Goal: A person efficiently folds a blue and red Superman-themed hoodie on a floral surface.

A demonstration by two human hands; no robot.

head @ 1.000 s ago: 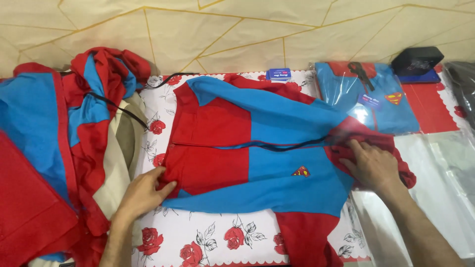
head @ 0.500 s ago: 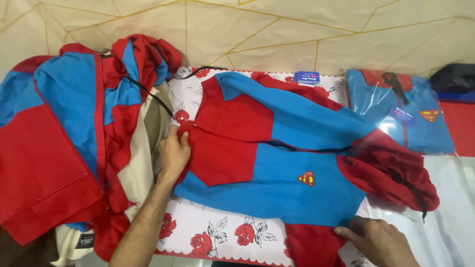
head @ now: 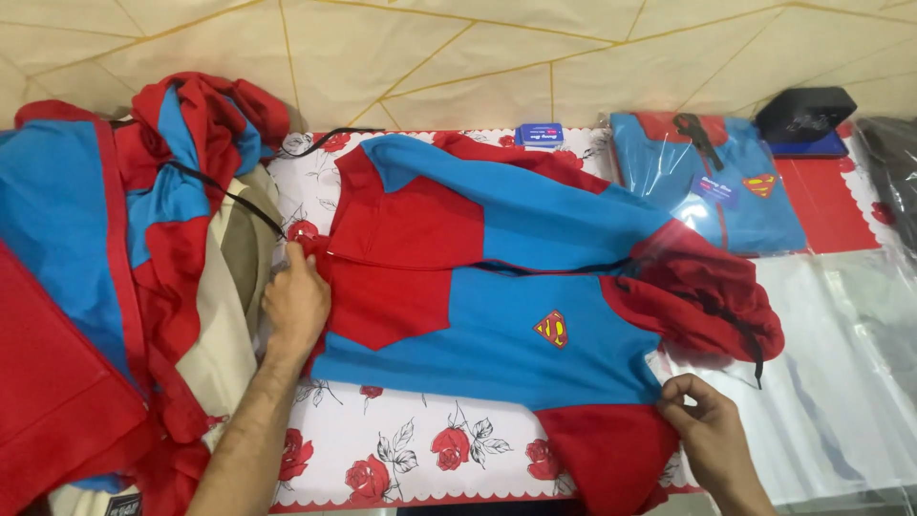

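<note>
Across the rose-print cloth (head: 401, 449) lies a red and blue hoodie (head: 497, 287), folded over itself, and I take it as my landmark for everything else. My left hand (head: 296, 301) lies flat on its left edge, fingers together and pressing the red hem down beside a black drawstring (head: 224, 196); it grips nothing that I can see. My right hand (head: 702, 430) sits at the hoodie's lower right corner, fingers curled and pinching the fabric where the blue body meets the red sleeve. The hood (head: 707, 296) is bunched at the right end of the hoodie (its emblem, a small yellow and red badge (head: 551, 328), faces up on the blue chest). Left of the hoodie a heap of more red and blue garments (head: 105, 258) is piled. Beyond its upper right corner lies a bagged hoodie (head: 716, 191) in clear plastic, folded flat, and further right of that a black box (head: 804, 113). Just above the hoodie a small blue card (head: 539, 135) rests on the cloth. Right of the hood an empty clear plastic bag (head: 831, 382) is spread out.
</note>
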